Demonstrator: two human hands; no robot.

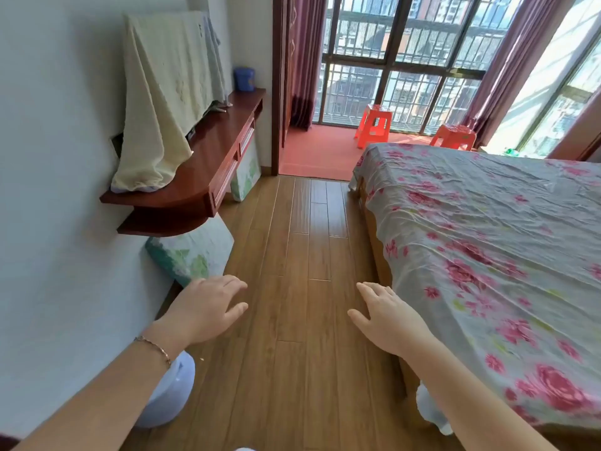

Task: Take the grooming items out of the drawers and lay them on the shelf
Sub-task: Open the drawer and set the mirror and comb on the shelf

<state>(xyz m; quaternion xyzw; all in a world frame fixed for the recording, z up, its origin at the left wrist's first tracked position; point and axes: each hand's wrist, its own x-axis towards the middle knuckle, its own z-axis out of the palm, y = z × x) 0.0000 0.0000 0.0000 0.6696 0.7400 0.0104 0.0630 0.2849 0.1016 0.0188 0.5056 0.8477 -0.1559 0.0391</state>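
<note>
A reddish wooden wall shelf runs along the left wall, with shut drawers in its front face. A cream cloth drapes over something standing on it. A blue tub sits at its far end. My left hand and my right hand hover over the wooden floor, both empty with fingers spread, well short of the shelf. No grooming items are visible.
A bed with a pink floral sheet fills the right side. Green patterned cushions lean under the shelf. A white round object stands by the left wall. Two orange stools stand by the barred windows beyond the doorway.
</note>
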